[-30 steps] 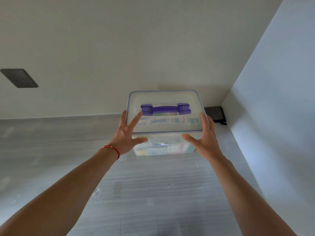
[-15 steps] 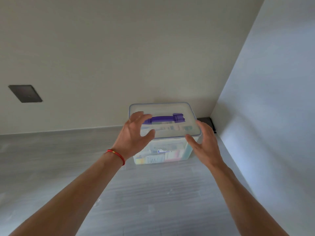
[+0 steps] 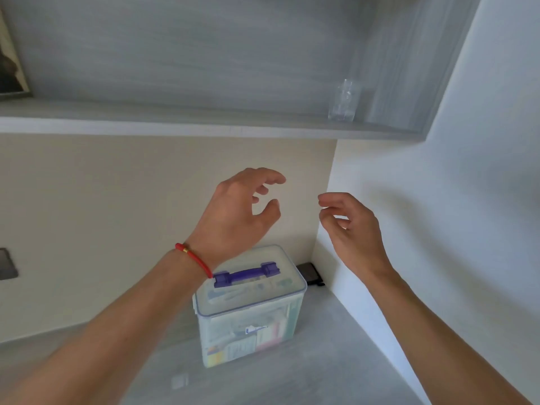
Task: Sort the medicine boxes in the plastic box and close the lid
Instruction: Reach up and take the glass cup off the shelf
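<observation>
The clear plastic box [image 3: 248, 325] stands on the grey counter [image 3: 306, 375] near the corner, its lid [image 3: 257, 296] on top with a purple handle [image 3: 247, 275]. Medicine boxes [image 3: 264, 336] show through its front wall. My left hand [image 3: 239, 213], with a red bracelet at the wrist, hovers above the box with loosely curled fingers and holds nothing. My right hand [image 3: 350, 229] hangs in the air to the right, fingers relaxed, also holding nothing. Neither hand touches the box.
A grey shelf [image 3: 204, 124] runs overhead with a clear glass [image 3: 343, 100] on it at the right. A small black object [image 3: 309, 273] lies in the corner behind the box. White walls close in at the back and right. A dark wall plate [image 3: 7, 267] is at far left.
Both hands have let go of the box lid and risen above it. The view has tilted up, bringing the shelf and glass into sight.
</observation>
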